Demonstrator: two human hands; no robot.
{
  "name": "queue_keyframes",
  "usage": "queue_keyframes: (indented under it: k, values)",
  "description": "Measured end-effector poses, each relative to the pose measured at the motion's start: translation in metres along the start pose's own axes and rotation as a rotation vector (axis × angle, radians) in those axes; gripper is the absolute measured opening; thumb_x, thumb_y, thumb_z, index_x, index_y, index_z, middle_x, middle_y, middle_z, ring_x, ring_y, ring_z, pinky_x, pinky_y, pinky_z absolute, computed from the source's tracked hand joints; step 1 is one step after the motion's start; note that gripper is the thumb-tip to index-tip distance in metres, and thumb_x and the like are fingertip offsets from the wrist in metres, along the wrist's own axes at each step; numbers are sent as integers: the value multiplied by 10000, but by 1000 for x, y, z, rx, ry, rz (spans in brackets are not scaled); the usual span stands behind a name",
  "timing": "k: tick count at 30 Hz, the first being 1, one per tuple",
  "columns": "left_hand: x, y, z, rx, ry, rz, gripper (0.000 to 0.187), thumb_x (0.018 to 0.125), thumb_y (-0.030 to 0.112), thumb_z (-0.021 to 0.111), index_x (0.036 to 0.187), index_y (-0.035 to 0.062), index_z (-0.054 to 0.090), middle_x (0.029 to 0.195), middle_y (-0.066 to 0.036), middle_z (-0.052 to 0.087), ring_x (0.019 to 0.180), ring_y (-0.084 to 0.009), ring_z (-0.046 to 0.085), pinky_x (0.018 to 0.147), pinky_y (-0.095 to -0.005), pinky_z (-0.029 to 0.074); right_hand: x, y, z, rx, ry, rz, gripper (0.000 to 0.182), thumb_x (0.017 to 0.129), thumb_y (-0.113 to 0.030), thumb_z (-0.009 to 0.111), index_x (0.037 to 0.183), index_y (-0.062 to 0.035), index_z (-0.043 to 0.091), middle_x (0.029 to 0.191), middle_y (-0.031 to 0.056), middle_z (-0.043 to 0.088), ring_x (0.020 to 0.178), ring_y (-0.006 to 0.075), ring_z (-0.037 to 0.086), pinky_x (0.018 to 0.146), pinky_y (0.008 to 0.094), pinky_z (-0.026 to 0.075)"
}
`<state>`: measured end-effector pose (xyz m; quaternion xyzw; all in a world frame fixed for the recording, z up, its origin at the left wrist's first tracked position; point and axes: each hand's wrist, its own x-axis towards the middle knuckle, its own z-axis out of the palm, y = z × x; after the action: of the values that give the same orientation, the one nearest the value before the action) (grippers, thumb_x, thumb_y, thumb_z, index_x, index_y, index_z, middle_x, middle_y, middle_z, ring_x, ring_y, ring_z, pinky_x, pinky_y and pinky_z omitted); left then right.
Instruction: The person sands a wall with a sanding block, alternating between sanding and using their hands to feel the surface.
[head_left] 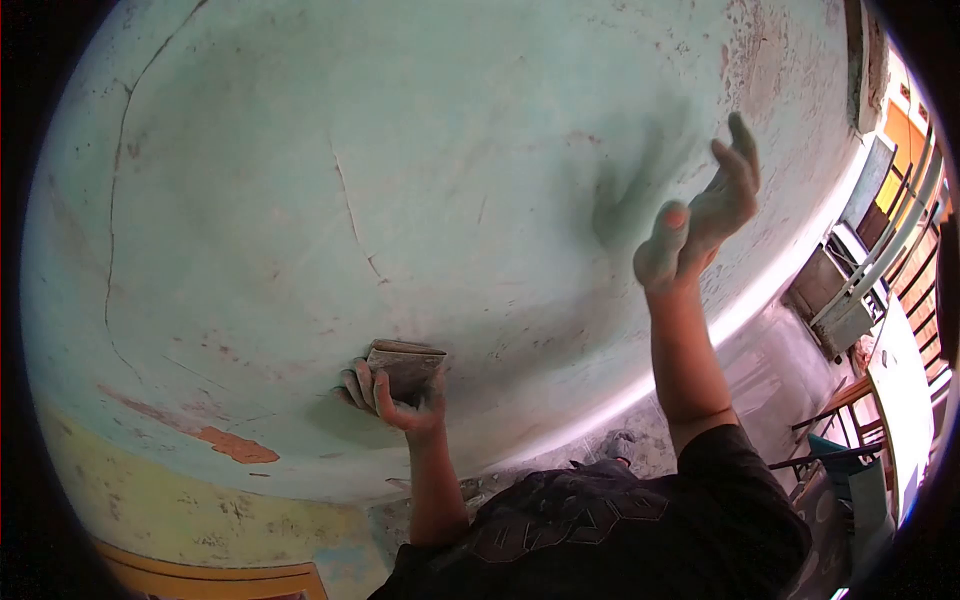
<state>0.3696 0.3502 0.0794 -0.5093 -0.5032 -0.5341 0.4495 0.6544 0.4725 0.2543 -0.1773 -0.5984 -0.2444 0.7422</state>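
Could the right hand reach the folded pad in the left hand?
Probably yes: the right hand looks empty and nothing shows between it and the folded pad, though the left hand grips it.

And there's the grey floor down below, carrying 1 pale-topped table at right, 1 boxy grey unit standing near it!

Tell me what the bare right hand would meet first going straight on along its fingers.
Probably the scuffed, pale-green painted wall, near its rough, brown-marked patch; the bare right hand seems apart from it, though depth is unclear.
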Motion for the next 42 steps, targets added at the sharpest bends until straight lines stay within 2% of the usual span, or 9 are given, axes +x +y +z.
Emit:
queue_keyframes:
  k: [4,8,15,17,22,29,32,35,42]
  values:
    - [0,1,2,-17,8,-2,721,760,501,722,1231,75,380,1343,-181,450,1303,-402,346,1080,-622,134,20,8,6,-411,-167,78,615,977,-468,304,1287,56,388,1397,242,284,1304,334,306,1051,466,254]
    - [2,0,6,14,39,8,712,755,503,726,1221,84,387,1324,-186,468,1289,-408,362,1077,-622,140,31,18,4,-113,22,-31,616,967,-516,285,1271,-24,499,1392,237,292,1325,337,262,1055,457,260]
    - [2,3,2,22,24,3,704,752,494,732,1218,91,389,1313,-192,478,1276,-406,375,1068,-624,142,37,9,-7,-206,-115,-24,577,974,-457,345,1253,39,435,1343,243,353,1298,333,316,1062,474,258]
    - [2,2,2,23,23,6,699,754,491,731,1217,91,391,1315,-191,476,1277,-405,374,1068,-625,140,37,20,-1,33,144,-148,592,965,-440,396,1309,39,350,1346,246,356,1282,335,341,1063,476,259]
    - [0,0,2,-23,41,-5,677,758,482,730,1208,94,405,1317,-188,475,1280,-402,370,1067,-620,141,26,12,-5,-316,-261,114,579,971,-405,398,1352,19,295,1376,206,374,1280,294,373,1068,464,270]
    - [2,1,3,-5,13,11,659,754,466,739,1199,97,425,1333,-185,461,1288,-406,352,1064,-613,158,-13,-10,7,260,-104,-82,606,862,-530,545,1236,-54,509,1379,296,296,1310,448,272,1064,582,218]
    - [2,3,2,-12,20,9,664,752,457,744,1204,95,421,1336,-182,458,1288,-407,352,1062,-611,163,-7,-42,5,-257,-426,-62,584,890,-470,514,1242,-6,469,1385,308,255,1325,423,253,1076,577,203]
    - [3,2,4,-23,23,7,676,745,454,751,1210,98,414,1338,-178,456,1288,-406,352,1064,-607,164,-3,-47,5,-13,-183,-154,610,859,-488,547,1237,-13,498,1409,308,187,1342,429,216,1087,585,170]
    - [0,0,2,-15,20,4,690,735,480,753,1216,119,414,1335,-175,460,1285,-399,358,1068,-601,158,6,-55,15,-102,-253,-122,593,837,-468,589,1213,-12,551,1397,305,213,1313,446,260,1088,588,158]
